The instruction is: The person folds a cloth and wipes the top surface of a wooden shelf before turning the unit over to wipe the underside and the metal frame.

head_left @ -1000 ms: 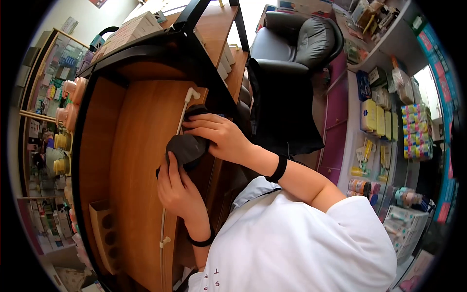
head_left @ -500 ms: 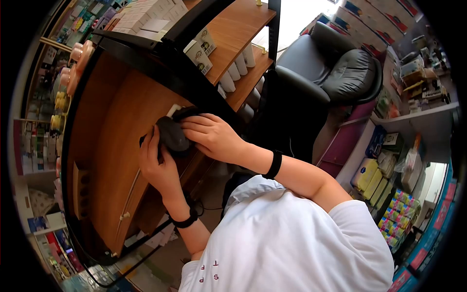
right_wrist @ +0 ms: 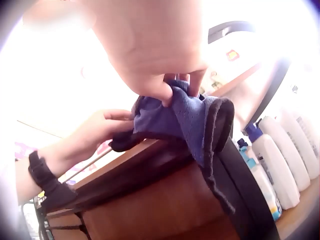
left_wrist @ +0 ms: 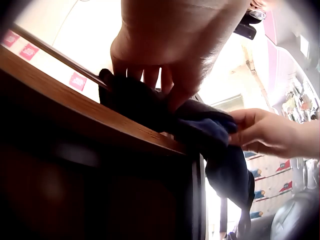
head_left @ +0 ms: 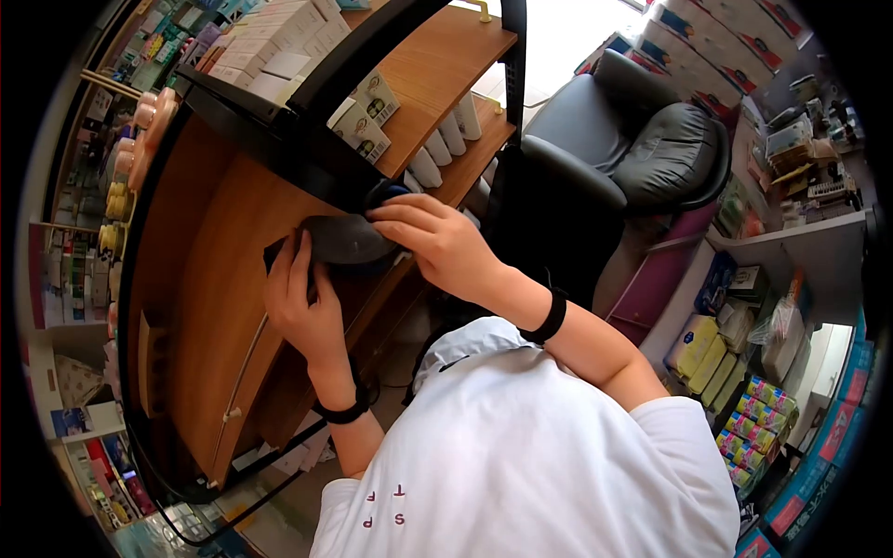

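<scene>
A dark grey fabric piece with a blue inner side and dark edging [head_left: 349, 240] is stretched between both hands over the wooden shelf's front edge. My left hand [head_left: 302, 302] grips its left end, fingers laid over the top, close to the thin metal rail [head_left: 244, 372]. My right hand [head_left: 451, 246] pinches the other end between thumb and fingers. From the right wrist view, the blue side [right_wrist: 190, 120] shows, with a loose flap hanging past the right hand. The left wrist view has the fabric [left_wrist: 227, 170] drooping beside a dark post.
White bottles [head_left: 451, 139] and small boxes [head_left: 361, 121] stand on the side shelves. Black frame posts [head_left: 372, 46] rise close behind the hands. A grey armchair [head_left: 577, 121] is beyond, and shelves of packaged goods [head_left: 758, 423] line the right.
The head view has turned, mostly between the first two frames. My right hand has since shifted right, drawing the fabric out longer and flatter between the hands; the left hand stays near the same place.
</scene>
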A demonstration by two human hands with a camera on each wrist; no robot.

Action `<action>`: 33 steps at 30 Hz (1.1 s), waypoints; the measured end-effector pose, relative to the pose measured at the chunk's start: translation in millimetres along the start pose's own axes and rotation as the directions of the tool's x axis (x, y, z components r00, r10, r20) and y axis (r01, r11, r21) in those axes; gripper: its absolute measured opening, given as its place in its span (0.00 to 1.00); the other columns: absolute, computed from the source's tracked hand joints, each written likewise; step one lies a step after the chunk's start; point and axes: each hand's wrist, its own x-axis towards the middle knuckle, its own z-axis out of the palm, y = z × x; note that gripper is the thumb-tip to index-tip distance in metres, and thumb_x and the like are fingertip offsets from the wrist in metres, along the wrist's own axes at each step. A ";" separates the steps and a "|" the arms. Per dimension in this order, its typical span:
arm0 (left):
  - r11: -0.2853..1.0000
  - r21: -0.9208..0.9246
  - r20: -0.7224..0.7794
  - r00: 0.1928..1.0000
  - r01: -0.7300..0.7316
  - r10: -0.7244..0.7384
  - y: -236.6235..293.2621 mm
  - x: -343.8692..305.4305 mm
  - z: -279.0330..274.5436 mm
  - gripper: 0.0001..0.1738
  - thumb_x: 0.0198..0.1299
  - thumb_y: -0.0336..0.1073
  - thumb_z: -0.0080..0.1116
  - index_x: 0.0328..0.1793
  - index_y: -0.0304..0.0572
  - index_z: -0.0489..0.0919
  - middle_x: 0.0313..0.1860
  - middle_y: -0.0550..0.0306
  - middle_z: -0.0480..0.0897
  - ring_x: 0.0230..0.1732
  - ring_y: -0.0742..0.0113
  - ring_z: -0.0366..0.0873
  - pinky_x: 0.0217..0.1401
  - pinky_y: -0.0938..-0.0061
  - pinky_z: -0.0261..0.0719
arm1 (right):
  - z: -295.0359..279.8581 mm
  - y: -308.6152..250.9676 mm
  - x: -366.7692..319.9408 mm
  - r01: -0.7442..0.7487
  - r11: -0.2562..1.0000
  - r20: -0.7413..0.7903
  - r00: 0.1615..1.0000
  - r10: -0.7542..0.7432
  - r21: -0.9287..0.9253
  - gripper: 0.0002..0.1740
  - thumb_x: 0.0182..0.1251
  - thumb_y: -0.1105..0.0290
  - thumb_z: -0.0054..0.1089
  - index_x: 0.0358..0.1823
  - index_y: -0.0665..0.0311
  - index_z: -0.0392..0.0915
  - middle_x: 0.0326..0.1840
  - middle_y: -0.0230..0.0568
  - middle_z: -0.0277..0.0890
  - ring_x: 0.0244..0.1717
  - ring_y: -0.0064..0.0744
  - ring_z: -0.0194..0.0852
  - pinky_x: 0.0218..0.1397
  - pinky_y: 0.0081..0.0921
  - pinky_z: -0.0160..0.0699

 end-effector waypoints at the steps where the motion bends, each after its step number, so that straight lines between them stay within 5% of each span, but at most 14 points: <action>1: 1.000 -0.012 -0.006 1.000 -0.004 0.004 2.7 0.7 4.2 0.25 0.62 0.19 0.70 0.65 0.48 0.92 0.63 0.52 0.91 0.59 0.50 0.89 0.62 0.60 0.85 | -10.1 -0.7 6.3 0.006 1.000 -0.089 0.996 -0.007 -0.007 0.28 0.56 0.89 0.63 0.59 0.61 0.85 0.66 0.38 0.85 0.72 0.46 0.79 0.71 0.42 0.85; 6: 0.989 -0.103 -0.233 0.969 -0.104 0.078 27.7 15.2 29.4 0.26 0.61 0.16 0.72 0.64 0.48 0.92 0.58 0.54 0.83 0.57 0.52 0.82 0.58 0.60 0.82 | -46.7 19.1 38.1 0.017 0.991 -0.271 0.961 -0.053 -0.134 0.28 0.57 0.90 0.60 0.60 0.63 0.85 0.68 0.45 0.82 0.73 0.53 0.78 0.75 0.46 0.82; 8: 0.988 -0.102 -0.232 0.969 -0.113 0.087 31.7 22.0 46.6 0.26 0.61 0.18 0.72 0.63 0.51 0.92 0.56 0.56 0.81 0.57 0.53 0.79 0.59 0.60 0.78 | -43.0 33.1 44.1 -0.111 0.994 -0.261 0.960 0.103 -0.020 0.30 0.59 0.89 0.60 0.64 0.61 0.83 0.69 0.46 0.81 0.75 0.55 0.76 0.78 0.49 0.78; 13: 0.979 0.017 -0.225 0.953 -0.203 0.202 36.1 24.0 66.7 0.24 0.64 0.20 0.72 0.63 0.53 0.93 0.53 0.60 0.78 0.55 0.56 0.76 0.60 0.61 0.74 | -22.7 67.1 33.8 -0.165 0.964 -0.058 0.986 0.156 -0.211 0.30 0.60 0.79 0.65 0.67 0.54 0.83 0.76 0.34 0.80 0.85 0.39 0.69 0.93 0.54 0.57; 18: 0.955 0.028 -0.220 0.930 -0.295 0.293 31.3 20.7 80.8 0.23 0.64 0.24 0.75 0.65 0.49 0.92 0.53 0.60 0.82 0.57 0.57 0.78 0.58 0.60 0.79 | -33.4 89.2 53.4 -0.207 0.946 -0.076 0.978 0.194 -0.250 0.28 0.60 0.79 0.62 0.64 0.55 0.86 0.75 0.34 0.83 0.84 0.36 0.70 0.93 0.53 0.57; 25: 0.953 0.011 0.189 0.937 -0.302 0.295 78.6 39.4 103.5 0.29 0.72 0.27 0.63 0.79 0.35 0.79 0.66 0.51 0.83 0.72 0.52 0.79 0.72 0.61 0.80 | -56.9 150.2 97.1 -0.317 0.901 -0.104 0.948 0.300 -0.297 0.25 0.66 0.79 0.55 0.61 0.55 0.90 0.72 0.36 0.86 0.81 0.35 0.74 0.92 0.48 0.58; 28: 0.974 0.013 0.208 0.953 -0.227 0.220 95.7 56.1 118.6 0.29 0.73 0.27 0.62 0.80 0.33 0.77 0.68 0.49 0.82 0.72 0.51 0.80 0.73 0.61 0.80 | -65.3 167.4 110.4 -0.320 0.893 -0.072 0.947 0.314 -0.317 0.27 0.66 0.80 0.53 0.62 0.55 0.90 0.72 0.36 0.85 0.81 0.37 0.73 0.92 0.48 0.60; 31: 0.975 0.027 0.200 0.957 -0.220 0.210 104.9 71.3 136.6 0.29 0.73 0.27 0.61 0.80 0.29 0.76 0.70 0.45 0.82 0.72 0.51 0.81 0.72 0.64 0.82 | -73.3 177.6 121.8 -0.339 0.871 -0.066 0.939 0.338 -0.356 0.27 0.66 0.81 0.53 0.62 0.54 0.90 0.72 0.36 0.86 0.80 0.37 0.75 0.90 0.44 0.63; 33: 0.970 0.053 0.205 0.954 -0.236 0.221 112.0 80.0 147.2 0.28 0.74 0.27 0.61 0.79 0.28 0.76 0.69 0.44 0.82 0.71 0.51 0.82 0.71 0.66 0.84 | -72.0 185.5 130.7 -0.269 0.863 -0.088 0.963 0.256 -0.428 0.26 0.65 0.83 0.50 0.59 0.59 0.90 0.64 0.44 0.89 0.70 0.47 0.83 0.75 0.41 0.80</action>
